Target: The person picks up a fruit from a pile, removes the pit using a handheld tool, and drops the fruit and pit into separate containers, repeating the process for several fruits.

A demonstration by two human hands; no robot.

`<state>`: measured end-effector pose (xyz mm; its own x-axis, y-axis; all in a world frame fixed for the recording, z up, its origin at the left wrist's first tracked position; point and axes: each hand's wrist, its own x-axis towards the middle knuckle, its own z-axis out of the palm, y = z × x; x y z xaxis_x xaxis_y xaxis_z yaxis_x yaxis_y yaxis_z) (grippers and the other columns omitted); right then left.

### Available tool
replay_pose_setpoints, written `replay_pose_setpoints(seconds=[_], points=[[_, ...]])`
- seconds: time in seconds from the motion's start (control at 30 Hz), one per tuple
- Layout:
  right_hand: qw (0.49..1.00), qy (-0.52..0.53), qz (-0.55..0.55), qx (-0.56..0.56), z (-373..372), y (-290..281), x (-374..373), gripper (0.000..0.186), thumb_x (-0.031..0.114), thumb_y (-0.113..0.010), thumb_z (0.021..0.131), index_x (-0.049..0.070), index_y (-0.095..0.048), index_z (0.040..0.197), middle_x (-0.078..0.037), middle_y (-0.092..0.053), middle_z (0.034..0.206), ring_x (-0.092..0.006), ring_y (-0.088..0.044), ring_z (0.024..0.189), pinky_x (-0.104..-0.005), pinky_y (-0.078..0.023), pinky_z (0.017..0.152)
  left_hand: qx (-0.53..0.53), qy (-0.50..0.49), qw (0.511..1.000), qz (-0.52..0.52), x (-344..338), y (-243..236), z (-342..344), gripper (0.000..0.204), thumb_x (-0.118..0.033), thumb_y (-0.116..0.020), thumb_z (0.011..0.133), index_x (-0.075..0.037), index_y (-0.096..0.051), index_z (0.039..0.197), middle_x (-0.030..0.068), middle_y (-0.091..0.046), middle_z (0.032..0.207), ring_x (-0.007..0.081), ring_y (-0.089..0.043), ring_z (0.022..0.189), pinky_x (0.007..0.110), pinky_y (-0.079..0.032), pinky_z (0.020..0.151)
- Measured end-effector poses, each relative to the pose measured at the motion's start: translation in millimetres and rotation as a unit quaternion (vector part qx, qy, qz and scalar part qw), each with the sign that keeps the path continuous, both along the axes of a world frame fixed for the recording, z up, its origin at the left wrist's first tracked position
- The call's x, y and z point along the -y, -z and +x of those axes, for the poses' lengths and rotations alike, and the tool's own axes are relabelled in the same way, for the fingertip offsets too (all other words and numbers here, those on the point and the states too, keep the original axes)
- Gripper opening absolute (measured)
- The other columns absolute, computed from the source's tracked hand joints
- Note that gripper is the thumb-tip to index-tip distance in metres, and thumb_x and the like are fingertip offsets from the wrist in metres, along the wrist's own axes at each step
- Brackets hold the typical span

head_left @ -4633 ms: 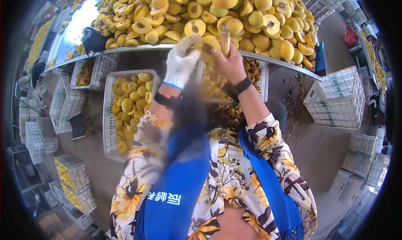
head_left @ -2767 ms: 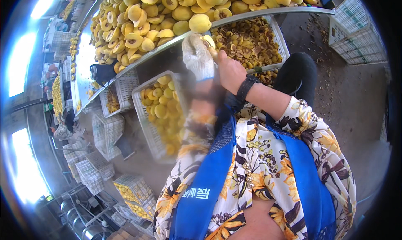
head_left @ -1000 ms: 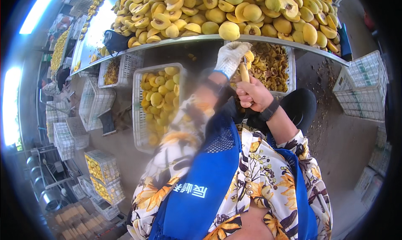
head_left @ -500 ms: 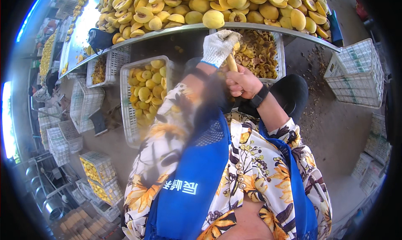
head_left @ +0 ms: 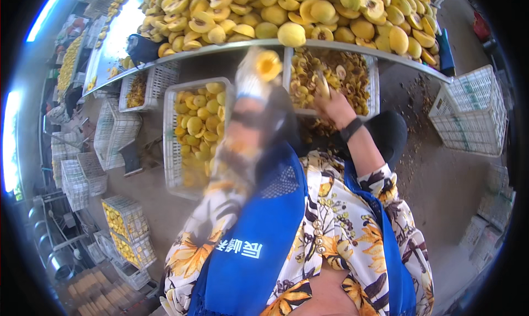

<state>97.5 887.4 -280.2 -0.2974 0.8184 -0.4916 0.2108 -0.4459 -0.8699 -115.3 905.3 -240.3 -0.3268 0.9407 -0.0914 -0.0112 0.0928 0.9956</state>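
Note:
My left hand (head_left: 251, 80), in a white knitted glove and smeared by motion, holds a yellow peach half (head_left: 268, 66) with its hollowed cut face showing. It is between the crate of peach halves (head_left: 168, 145) and the crate of scraps (head_left: 374, 87), just below the table edge. Over the scrap crate, my bare right hand (head_left: 334, 107) is closed round a pale wooden-handled tool (head_left: 324, 87); its working end cannot be made out. Dark pits and peach scraps (head_left: 352, 73) fill that crate. A heap of halved peaches (head_left: 264, 15) lies on the metal table above both hands.
The table's metal rim (head_left: 220, 49) curves across in front of me. A dark cloth-like bundle (head_left: 144, 49) lies at its left. White plastic crates (head_left: 468, 115) stand to the right, and stacked crates (head_left: 129, 228) with peaches to the left. Scraps litter the floor.
My left hand has moved left and away from the tool, carrying the peach half. My right hand has shifted slightly right with the tool. The view has shifted a little.

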Motion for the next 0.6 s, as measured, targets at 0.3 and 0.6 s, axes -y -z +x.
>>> replay_pose_setpoints(seconds=[0.3, 0.6], points=[[0.984, -0.001, 0.098, 0.148, -10, 22, -4, 0.019, 0.015, -0.056, 0.079, 0.000, -0.049, 0.086, -0.007, -0.057, 0.057, -0.0126, -0.051, 0.040, -0.0253, -0.039, 0.034, -0.545, -0.229, 0.806, -0.027, -15, -40, -139, 0.067, -0.048, -0.060, 0.071, -0.008, -0.045, 0.123, 0.0199, -0.049, 0.119, 0.0317, -0.048, 0.109, 0.037, -0.038, 0.091], [0.946, 0.056, 0.298, 0.114, -27, -12, 2, 0.040, 0.017, -0.062, 0.074, -0.001, -0.049, 0.108, -0.012, -0.059, 0.068, -0.0191, -0.057, 0.053, -0.0290, -0.046, 0.050, -0.573, -0.148, 0.806, 0.027, -100, -43, -141, 0.068, -0.038, -0.070, 0.061, -0.014, -0.047, 0.120, 0.0206, -0.049, 0.111, 0.0350, -0.052, 0.100, 0.040, -0.045, 0.083]])
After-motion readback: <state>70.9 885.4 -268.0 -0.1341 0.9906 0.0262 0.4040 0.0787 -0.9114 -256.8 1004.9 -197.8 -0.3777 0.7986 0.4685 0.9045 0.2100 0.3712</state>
